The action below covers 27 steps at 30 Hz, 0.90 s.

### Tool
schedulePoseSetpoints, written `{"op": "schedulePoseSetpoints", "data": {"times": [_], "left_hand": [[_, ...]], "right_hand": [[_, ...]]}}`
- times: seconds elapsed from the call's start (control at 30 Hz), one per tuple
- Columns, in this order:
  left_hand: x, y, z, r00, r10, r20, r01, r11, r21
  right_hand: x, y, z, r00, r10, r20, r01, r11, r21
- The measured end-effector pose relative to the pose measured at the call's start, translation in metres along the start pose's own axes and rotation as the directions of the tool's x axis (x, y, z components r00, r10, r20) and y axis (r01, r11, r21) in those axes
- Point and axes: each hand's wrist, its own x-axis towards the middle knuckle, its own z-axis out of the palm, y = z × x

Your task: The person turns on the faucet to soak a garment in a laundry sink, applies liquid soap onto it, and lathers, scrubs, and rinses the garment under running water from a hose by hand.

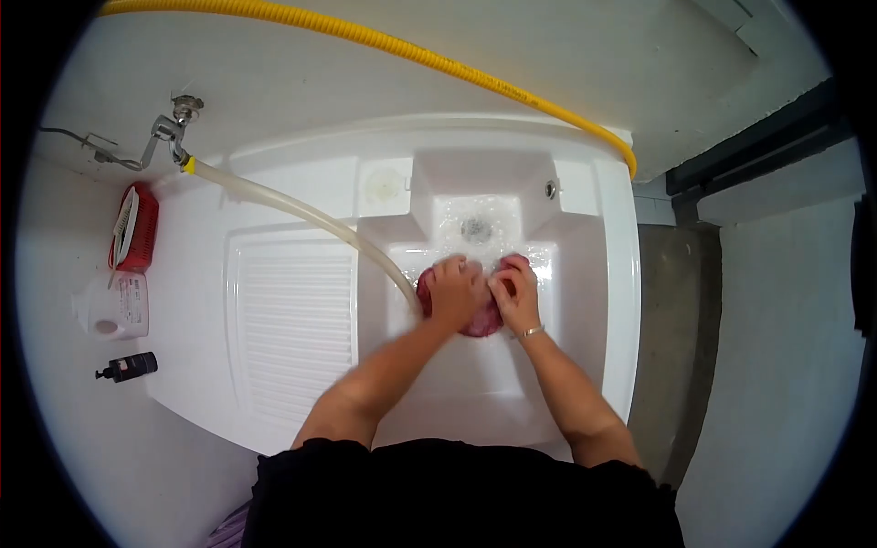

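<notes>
A wet, dark red cloth (484,321) lies bunched in the white sink (571,365), with soapy water around it. My left hand (454,290) is closed on its left part, knuckles up. My right hand (517,294) pinches its right part with thumb and fingers; a bracelet sits at that wrist. The hands are close together, and they cover much of the cloth. The free end of a clear hose (388,266) hangs into the sink just left of my left hand. Beyond the hands is the drain (475,229), under splashing water.
The hose runs from a wall tap (174,137). Left of the sink is a ribbed washboard (297,301). Along the left wall stand a red basket (140,228), a jug (132,304) and a dark pump bottle (128,366). A yellow corrugated hose (438,62) crosses the back wall.
</notes>
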Motion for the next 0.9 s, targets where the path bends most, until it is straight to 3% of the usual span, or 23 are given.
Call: {"op": "schedulePoseSetpoints", "data": {"times": [0.07, 0.1, 0.13, 0.17, 0.2, 0.23, 0.27, 0.3, 0.33, 0.37, 0.4, 0.47, 0.53, 0.57, 0.6, 0.67, 0.73, 0.77, 0.83, 0.87, 0.9], "left_hand": [[-0.042, -0.004, 0.026, 0.943, 0.16, -0.292, -0.12, 0.982, 0.148], [-0.028, -0.012, 0.036, 0.94, 0.145, -0.308, -0.105, 0.984, 0.145], [-0.022, -0.023, 0.044, 0.928, 0.283, -0.243, -0.236, 0.95, 0.206], [-0.026, -0.03, 0.048, 0.9, 0.406, -0.158, -0.362, 0.898, 0.25], [-0.002, -0.009, 0.021, 0.97, 0.238, 0.042, -0.241, 0.964, 0.107], [0.024, -0.004, 0.016, 0.989, 0.076, 0.13, -0.062, 0.992, -0.108], [0.041, -0.002, 0.009, 0.967, -0.062, 0.246, 0.136, 0.945, -0.297], [0.042, -0.004, 0.004, 0.97, -0.067, 0.233, 0.136, 0.946, -0.293], [0.039, -0.007, 0.002, 0.998, -0.032, -0.046, 0.015, 0.941, -0.338], [0.034, -0.011, 0.0, 0.948, -0.004, -0.32, -0.112, 0.932, -0.344], [0.02, -0.01, 0.002, 0.947, -0.018, -0.321, -0.098, 0.935, -0.34], [-0.028, -0.002, 0.013, 0.948, 0.028, -0.316, 0.009, 0.993, 0.117], [-0.064, -0.016, 0.046, 0.967, 0.09, -0.238, -0.052, 0.985, 0.163], [-0.073, -0.027, 0.052, 0.977, 0.198, -0.079, -0.183, 0.968, 0.17], [-0.058, -0.029, 0.051, 0.977, 0.2, -0.073, -0.185, 0.968, 0.168], [-0.023, -0.026, 0.042, 0.974, 0.132, 0.187, -0.151, 0.984, 0.094], [0.03, -0.002, 0.008, 0.944, -0.043, 0.328, 0.116, 0.971, -0.208], [0.037, 0.0, -0.003, 0.949, -0.034, 0.312, 0.102, 0.973, -0.205], [0.026, -0.003, -0.009, 0.972, -0.196, 0.13, 0.233, 0.733, -0.639], [0.009, -0.004, -0.01, 0.968, -0.205, 0.145, 0.249, 0.73, -0.637], [-0.014, -0.003, -0.01, 0.995, -0.102, -0.01, 0.091, 0.93, -0.355]], "right_hand": [[-0.037, 0.007, 0.029, 0.928, 0.172, -0.332, -0.306, 0.859, -0.411], [-0.045, 0.0, 0.036, 0.967, 0.249, -0.054, -0.233, 0.776, -0.587], [-0.031, 0.011, 0.035, 0.967, 0.25, -0.046, -0.229, 0.78, -0.582], [-0.001, 0.012, 0.023, 0.921, 0.38, 0.088, -0.293, 0.822, -0.489], [0.018, 0.013, 0.012, 0.85, 0.476, 0.227, -0.363, 0.84, -0.402], [0.031, 0.02, 0.007, 0.863, 0.455, 0.22, -0.344, 0.847, -0.405], [0.048, 0.023, 0.006, 0.881, 0.453, 0.137, -0.424, 0.884, -0.196], [0.055, 0.023, 0.008, 0.878, 0.474, 0.068, -0.477, 0.878, 0.033], [0.049, 0.023, 0.004, 0.88, 0.468, 0.081, -0.472, 0.881, 0.039], [0.039, 0.006, -0.008, 0.889, 0.433, 0.147, -0.445, 0.893, 0.061], [0.025, -0.004, -0.013, 0.893, 0.398, 0.212, -0.422, 0.903, 0.084], [-0.015, -0.016, 0.006, 0.99, 0.131, -0.045, -0.138, 0.949, -0.284], [-0.046, -0.02, 0.03, 0.989, 0.128, -0.069, -0.145, 0.839, -0.524], [-0.059, -0.011, 0.032, 0.986, 0.143, 0.088, -0.084, 0.874, -0.479], [-0.048, 0.005, 0.035, 0.985, 0.149, 0.087, -0.089, 0.873, -0.48], [-0.021, 0.03, 0.036, 0.907, 0.369, 0.202, -0.246, 0.854, -0.458], [0.028, 0.029, 0.034, 0.783, 0.604, 0.148, -0.545, 0.781, -0.306], [0.037, 0.024, 0.027, 0.795, 0.591, 0.138, -0.536, 0.79, -0.299], [0.028, 0.008, 0.007, 0.829, 0.5, 0.25, -0.526, 0.849, 0.046], [0.014, -0.003, 0.001, 0.819, 0.512, 0.259, -0.539, 0.841, 0.043], [-0.003, -0.015, -0.006, 0.916, 0.38, 0.127, -0.37, 0.924, -0.098]]}}
